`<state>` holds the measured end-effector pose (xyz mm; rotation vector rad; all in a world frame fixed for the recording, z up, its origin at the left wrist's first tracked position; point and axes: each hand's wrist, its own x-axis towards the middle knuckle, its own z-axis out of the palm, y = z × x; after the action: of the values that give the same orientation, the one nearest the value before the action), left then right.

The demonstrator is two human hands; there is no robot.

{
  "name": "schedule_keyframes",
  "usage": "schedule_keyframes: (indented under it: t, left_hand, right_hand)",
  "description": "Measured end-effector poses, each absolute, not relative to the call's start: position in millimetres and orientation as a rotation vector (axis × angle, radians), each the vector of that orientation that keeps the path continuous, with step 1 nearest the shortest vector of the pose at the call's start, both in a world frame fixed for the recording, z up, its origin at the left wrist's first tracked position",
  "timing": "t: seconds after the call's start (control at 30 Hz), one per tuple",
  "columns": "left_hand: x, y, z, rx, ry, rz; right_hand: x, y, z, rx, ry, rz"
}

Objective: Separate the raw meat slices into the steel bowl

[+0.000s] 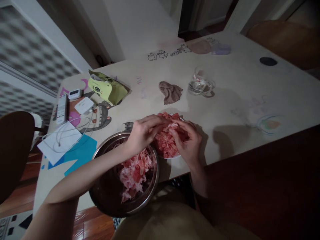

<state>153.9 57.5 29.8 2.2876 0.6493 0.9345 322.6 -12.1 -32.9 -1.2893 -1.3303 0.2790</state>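
Pink raw meat pieces (166, 143) are heaped on a white plate (173, 157) near the table's front edge. Above the heap, my right hand (188, 140) curls its thumb and fingers round a paler piece of meat (173, 125). From the other side my left hand (146, 130) reaches over the plate, its bent fingers closed at the meat; its fingertips are partly hidden. Under my left forearm a steel bowl (155, 180) holds more thin, ragged slices of raw meat (135, 175). Bowl and plate stand side by side, the bowl overhanging the table edge.
Beyond the plate lie a brown cloth (170, 92) and a clear glass dish (200, 86). A yellow-green bag (107, 88) stands at the left, near a remote control (62, 109), a white box (84, 105) and cables. Chairs (15, 153) flank the table.
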Motion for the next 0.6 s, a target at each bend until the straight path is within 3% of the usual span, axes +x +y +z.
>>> schedule_keyframes:
  t: [0.33,0.6]
  left_hand:
    - [141,63,22,2.663,0.448,0.957]
    - [132,65,29,2.856,0.401,0.899]
  right_hand:
    - [320,-17,-28,-1.292,-1.236,0.514]
    - [321,-16,-25,-1.294,-1.288,0.356]
